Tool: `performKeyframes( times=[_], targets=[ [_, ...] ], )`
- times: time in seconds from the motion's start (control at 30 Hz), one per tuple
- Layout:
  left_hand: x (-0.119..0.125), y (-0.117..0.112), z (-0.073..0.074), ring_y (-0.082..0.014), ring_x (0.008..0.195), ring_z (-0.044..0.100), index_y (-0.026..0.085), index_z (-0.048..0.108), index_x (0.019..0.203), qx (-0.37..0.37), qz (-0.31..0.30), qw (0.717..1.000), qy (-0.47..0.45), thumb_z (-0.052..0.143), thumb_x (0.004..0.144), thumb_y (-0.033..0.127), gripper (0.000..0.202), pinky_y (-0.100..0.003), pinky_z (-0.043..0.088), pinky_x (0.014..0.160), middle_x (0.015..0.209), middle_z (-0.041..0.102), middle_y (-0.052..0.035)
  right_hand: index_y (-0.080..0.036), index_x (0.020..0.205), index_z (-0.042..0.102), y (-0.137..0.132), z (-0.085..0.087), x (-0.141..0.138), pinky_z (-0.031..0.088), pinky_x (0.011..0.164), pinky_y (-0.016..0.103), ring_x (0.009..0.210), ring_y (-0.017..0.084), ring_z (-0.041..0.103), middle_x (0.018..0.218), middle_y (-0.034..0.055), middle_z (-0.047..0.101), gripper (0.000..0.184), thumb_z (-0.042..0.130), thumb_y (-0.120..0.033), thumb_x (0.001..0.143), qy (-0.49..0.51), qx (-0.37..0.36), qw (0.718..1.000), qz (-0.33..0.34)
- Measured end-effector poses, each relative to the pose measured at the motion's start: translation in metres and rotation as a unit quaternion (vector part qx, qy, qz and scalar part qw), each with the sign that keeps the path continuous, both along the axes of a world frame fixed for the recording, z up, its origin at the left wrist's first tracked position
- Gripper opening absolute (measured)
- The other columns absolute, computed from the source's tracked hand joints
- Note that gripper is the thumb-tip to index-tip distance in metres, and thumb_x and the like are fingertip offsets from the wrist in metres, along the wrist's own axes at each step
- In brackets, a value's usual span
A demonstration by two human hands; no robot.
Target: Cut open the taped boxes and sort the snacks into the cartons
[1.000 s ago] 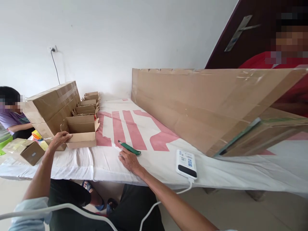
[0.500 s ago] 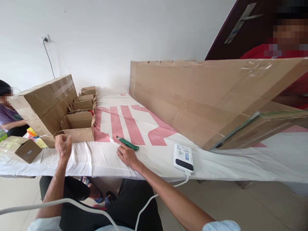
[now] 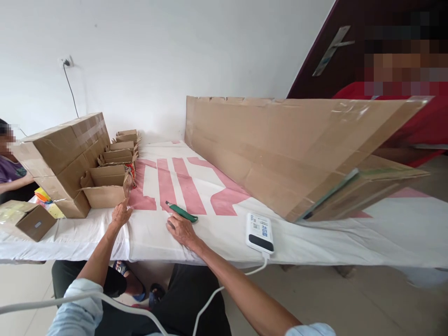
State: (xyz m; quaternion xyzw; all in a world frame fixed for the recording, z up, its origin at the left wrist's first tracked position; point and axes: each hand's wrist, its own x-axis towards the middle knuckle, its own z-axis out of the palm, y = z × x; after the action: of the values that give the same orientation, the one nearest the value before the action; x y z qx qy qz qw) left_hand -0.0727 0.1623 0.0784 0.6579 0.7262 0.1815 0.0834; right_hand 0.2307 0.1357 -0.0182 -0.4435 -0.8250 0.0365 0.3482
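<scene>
My left hand (image 3: 121,213) is at the front right corner of an open-topped cardboard box (image 3: 105,197). Its index finger stretches up along that corner, the thumb stands apart, and nothing is held. Inside, the box's visible walls are bare brown card. Palm down on the white cloth, my right hand (image 3: 181,229) has its fingers curled on a green utility knife (image 3: 187,214), whose tip points left. The fingertips under the knife are partly hidden.
More open boxes (image 3: 121,154) stand in a row behind, beside stacked closed cartons (image 3: 70,154). A small carton (image 3: 33,221) lies at left. A large cardboard sheet (image 3: 259,144) stands at right. A white device (image 3: 259,232) with a cable rests near the edge. People sit at both sides.
My left hand has moved from the box's front left corner to its front right corner. The box has shifted slightly left. My right hand stays with the knife.
</scene>
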Motion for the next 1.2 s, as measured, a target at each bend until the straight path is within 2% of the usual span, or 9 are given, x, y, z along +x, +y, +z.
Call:
performKeyframes(
  times=[0.1,0.17,0.3,0.47,0.7,0.93,1.1,1.2],
  targets=[
    [-0.015,0.002,0.001,-0.0288,0.120,0.074,0.034,0.063,0.152,0.013,-0.020,1.000,0.004,0.067,0.096,0.025,0.056,-0.034,0.054,0.098,0.130,0.079,-0.0070,-0.023,0.086,0.063,0.000,0.000,0.000,0.047,0.083,0.030,0.094,0.020,0.067,0.100,0.0058,0.070,0.014,0.063,-0.019,0.100,0.001,0.000,1.000,0.000],
    [-0.023,0.001,-0.001,-0.0262,0.118,0.074,0.033,0.066,0.147,0.026,-0.025,0.999,0.005,0.066,0.096,0.023,0.052,-0.032,0.054,0.100,0.130,0.079,-0.0054,-0.023,0.086,0.063,0.000,0.000,0.000,0.047,0.083,0.030,0.094,0.021,0.067,0.100,0.0060,0.070,0.014,0.063,-0.019,0.100,0.001,0.001,1.000,0.002],
    [-0.034,-0.002,-0.012,-0.0293,0.120,0.072,0.024,0.068,0.136,0.058,0.019,0.998,0.010,0.059,0.096,0.020,0.042,-0.040,0.055,0.103,0.127,0.076,-0.0116,-0.023,0.086,0.063,0.000,0.001,0.000,0.048,0.084,0.030,0.095,0.021,0.067,0.099,0.0057,0.070,0.014,0.063,-0.018,0.100,-0.005,0.003,1.000,0.009],
    [-0.039,0.004,-0.020,-0.0284,0.125,0.070,0.024,0.068,0.133,0.076,0.035,0.997,0.001,0.062,0.088,0.015,0.046,-0.040,0.055,0.108,0.131,0.074,-0.0124,-0.023,0.087,0.064,0.000,0.001,0.000,0.049,0.085,0.030,0.098,0.021,0.068,0.099,0.0052,0.071,0.013,0.063,-0.018,0.100,-0.002,0.000,1.000,0.007],
    [-0.036,0.028,-0.015,-0.0279,0.119,0.073,0.022,0.070,0.133,0.070,0.028,0.997,-0.020,0.064,0.084,0.014,0.050,-0.039,0.056,0.107,0.124,0.078,-0.0117,-0.023,0.086,0.064,0.002,-0.001,0.000,0.049,0.086,0.030,0.095,0.020,0.068,0.099,0.0046,0.071,0.014,0.064,-0.017,0.099,-0.003,-0.008,1.000,0.004],
    [-0.040,0.040,-0.005,-0.0276,0.115,0.075,0.022,0.071,0.129,0.049,0.028,0.998,-0.029,0.065,0.080,0.012,0.050,-0.035,0.058,0.101,0.117,0.080,-0.0088,-0.022,0.087,0.065,0.000,0.003,0.000,0.049,0.085,0.030,0.095,0.020,0.067,0.100,0.0054,0.070,0.013,0.063,-0.017,0.099,0.003,-0.008,1.000,0.004],
    [-0.038,0.041,0.000,-0.0293,0.116,0.075,0.021,0.070,0.129,0.047,0.017,0.998,-0.031,0.064,0.076,0.008,0.055,-0.039,0.058,0.103,0.117,0.081,-0.0088,-0.022,0.086,0.064,0.001,0.004,-0.001,0.048,0.085,0.029,0.094,0.020,0.065,0.099,0.0056,0.070,0.014,0.063,-0.018,0.100,0.001,-0.009,1.000,0.004],
    [-0.032,0.029,-0.003,-0.0317,0.124,0.071,0.019,0.069,0.131,0.051,0.002,0.998,-0.026,0.062,0.076,0.007,0.057,-0.043,0.057,0.107,0.124,0.078,-0.0117,-0.023,0.085,0.064,0.001,0.004,-0.001,0.049,0.085,0.029,0.095,0.020,0.065,0.099,0.0055,0.070,0.015,0.063,-0.018,0.099,0.002,-0.006,1.000,0.004]
  ],
)
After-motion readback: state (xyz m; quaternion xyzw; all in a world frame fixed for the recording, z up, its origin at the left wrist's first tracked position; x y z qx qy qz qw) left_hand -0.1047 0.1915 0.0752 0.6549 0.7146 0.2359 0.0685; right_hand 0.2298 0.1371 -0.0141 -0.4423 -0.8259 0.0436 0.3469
